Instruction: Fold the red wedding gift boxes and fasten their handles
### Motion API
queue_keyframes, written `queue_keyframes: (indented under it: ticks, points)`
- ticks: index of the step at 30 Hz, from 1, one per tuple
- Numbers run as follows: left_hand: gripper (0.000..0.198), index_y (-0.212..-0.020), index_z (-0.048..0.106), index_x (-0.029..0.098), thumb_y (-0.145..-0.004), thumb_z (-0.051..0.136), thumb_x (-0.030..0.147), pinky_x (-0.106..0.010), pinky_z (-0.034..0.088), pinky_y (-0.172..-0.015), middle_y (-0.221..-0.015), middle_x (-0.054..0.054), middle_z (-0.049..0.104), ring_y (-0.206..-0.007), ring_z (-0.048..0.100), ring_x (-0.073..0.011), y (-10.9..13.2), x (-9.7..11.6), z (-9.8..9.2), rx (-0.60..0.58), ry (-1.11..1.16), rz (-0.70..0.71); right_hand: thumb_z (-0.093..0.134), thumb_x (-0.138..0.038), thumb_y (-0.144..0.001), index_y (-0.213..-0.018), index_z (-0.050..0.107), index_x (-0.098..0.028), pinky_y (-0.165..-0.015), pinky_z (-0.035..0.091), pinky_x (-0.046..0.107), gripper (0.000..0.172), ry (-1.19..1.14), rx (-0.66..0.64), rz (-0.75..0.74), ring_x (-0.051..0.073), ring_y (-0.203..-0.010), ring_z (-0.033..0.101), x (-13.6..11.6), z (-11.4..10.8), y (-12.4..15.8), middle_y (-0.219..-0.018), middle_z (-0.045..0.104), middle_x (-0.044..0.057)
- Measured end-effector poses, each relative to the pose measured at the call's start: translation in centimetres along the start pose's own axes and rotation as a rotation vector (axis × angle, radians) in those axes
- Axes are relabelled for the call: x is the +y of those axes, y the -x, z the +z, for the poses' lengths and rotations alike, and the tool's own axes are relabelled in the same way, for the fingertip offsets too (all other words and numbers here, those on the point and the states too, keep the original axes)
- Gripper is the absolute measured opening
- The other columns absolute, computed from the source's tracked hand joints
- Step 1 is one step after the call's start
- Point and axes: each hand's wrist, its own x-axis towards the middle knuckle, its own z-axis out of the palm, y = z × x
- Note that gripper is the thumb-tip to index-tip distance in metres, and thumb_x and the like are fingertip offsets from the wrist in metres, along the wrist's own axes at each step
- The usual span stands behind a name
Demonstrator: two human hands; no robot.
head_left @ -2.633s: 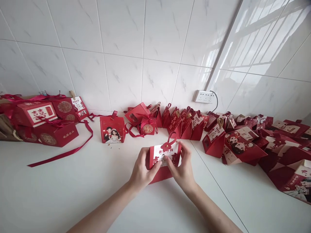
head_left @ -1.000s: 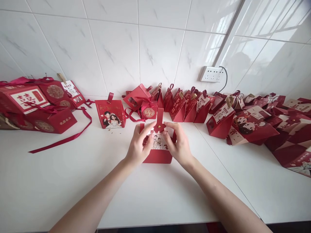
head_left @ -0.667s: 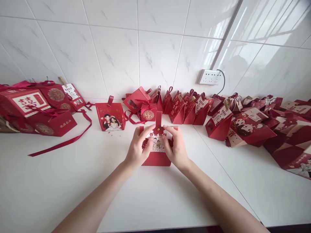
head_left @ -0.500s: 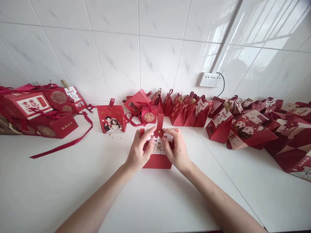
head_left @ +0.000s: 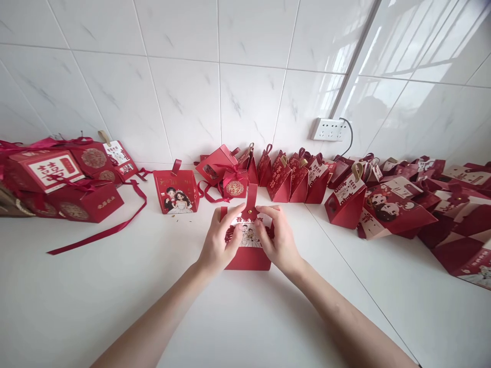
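A red gift box with a white printed panel of a cartoon couple stands on the white table in front of me. A red strap loop rises from its top, with a gold stud at the strap's base. My left hand grips the box's left side, its index finger reaching along the top edge to the strap and its thumb on the front panel. From the right, my right hand holds it in the same way. My other fingers are partly hidden behind the box.
A red box with a couple print stands left of centre. Stacked red boxes and a loose ribbon lie further left. Several triangular boxes line the back, more crowd the right. A socket strip is on the tiled wall.
My hands keep nearly the same grip on the box, with the right hand shifted very slightly left. The whole view has tilted up a little.
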Motion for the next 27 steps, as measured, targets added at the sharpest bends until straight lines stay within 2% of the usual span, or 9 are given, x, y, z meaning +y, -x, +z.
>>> queue_keyframes:
  ticks: [3,6,8,9,12,15,18,23,27]
  points:
    - [0.055,-0.143,0.032,0.026,-0.091,0.048,0.019,-0.031,0.054,-0.08,-0.116,-0.011,0.056,-0.097,0.058,-0.0182,0.3,-0.1,0.2,0.032,0.045,0.004,0.046,-0.016,-0.094,-0.127,0.042,-0.026,-0.079,0.054,0.039,0.035,0.079,0.014,0.052,0.022,-0.107,0.053,-0.1,0.4,0.5,-0.111,0.047,0.012]
    - [0.067,-0.149,0.015,0.021,-0.09,0.049,0.024,-0.032,0.054,-0.08,-0.117,-0.013,0.056,-0.099,0.06,-0.0197,0.6,0.0,0.1,0.051,0.269,-0.002,0.053,-0.03,-0.093,-0.133,0.042,-0.027,-0.099,0.043,0.055,0.042,0.184,0.005,0.106,0.032,-0.134,0.034,0.0,0.4,0.7,-0.138,0.03,0.016]
    - [0.067,-0.148,0.015,0.017,-0.091,0.047,0.031,-0.033,0.054,-0.078,-0.114,-0.014,0.057,-0.098,0.061,-0.0208,0.6,0.2,-0.1,0.019,0.414,0.042,0.052,-0.047,-0.091,-0.139,0.039,-0.027,-0.106,0.032,0.062,0.054,0.13,-0.074,0.079,0.037,-0.141,0.023,0.2,-0.1,0.5,-0.148,0.023,0.016]
    - [0.064,-0.146,0.021,0.015,-0.091,0.045,0.034,-0.035,0.054,-0.078,-0.114,-0.014,0.057,-0.099,0.06,-0.022,0.6,0.3,-0.2,-0.005,0.44,0.09,0.047,-0.055,-0.091,-0.142,0.036,-0.026,-0.107,0.031,0.062,0.06,0.041,-0.138,0.053,0.037,-0.14,0.024,0.2,-0.3,0.3,-0.149,0.026,0.017]
    - [0.05,-0.134,0.043,0.013,-0.09,0.042,0.036,-0.038,0.053,-0.083,-0.12,-0.016,0.054,-0.108,0.057,-0.0257,0.5,0.7,-0.5,-0.081,0.344,0.249,0.035,-0.066,-0.09,-0.137,0.044,-0.02,-0.098,0.045,0.049,0.066,-0.321,-0.29,0.1,0.031,-0.123,0.05,0.2,-1.0,-0.1,-0.133,0.051,0.016]
    - [0.04,-0.123,0.053,0.011,-0.087,0.044,0.024,-0.037,0.053,-0.086,-0.12,-0.015,0.055,-0.107,0.056,-0.0234,0.4,1.0,-0.6,-0.112,0.198,0.379,0.044,-0.056,-0.092,-0.11,0.06,-0.019,-0.077,0.053,0.034,0.044,-0.475,-0.208,0.367,0.021,-0.088,0.064,-0.2,-1.3,-0.3,-0.1,0.067,0.009]
    - [0.037,-0.116,0.055,0.013,-0.08,0.048,0.008,-0.036,0.052,-0.087,-0.113,-0.012,0.057,-0.107,0.055,-0.0219,0.2,1.2,-0.6,-0.024,0.075,0.447,0.05,-0.045,-0.089,-0.089,0.061,-0.019,-0.062,0.048,0.027,0.029,-0.517,-0.128,0.52,0.015,-0.067,0.058,-0.6,-1.5,-0.6,-0.078,0.064,0.003]
    - [0.038,-0.112,0.051,0.018,-0.078,0.057,0.003,-0.028,0.051,-0.066,-0.121,-0.013,0.051,-0.109,0.055,-0.0225,-0.1,1.5,-0.8,0.273,0.056,0.267,0.053,-0.037,-0.078,-0.069,0.056,-0.018,-0.047,0.036,0.022,0.022,-0.604,-0.203,0.561,0.009,-0.049,0.042,-1.2,-2.1,-1.3,-0.057,0.049,-0.003]
    - [0.02,-0.095,0.056,0.019,-0.081,0.06,0.006,-0.03,0.052,-0.072,-0.106,-0.007,0.059,-0.101,0.06,-0.0194,-0.6,2.3,-1.3,0.24,0.116,0.177,0.052,-0.036,-0.075,-0.061,0.052,-0.017,-0.042,0.032,0.021,0.023,-0.648,-0.27,0.581,0.008,-0.047,0.038,-1.7,-2.3,-1.5,-0.054,0.044,-0.003]
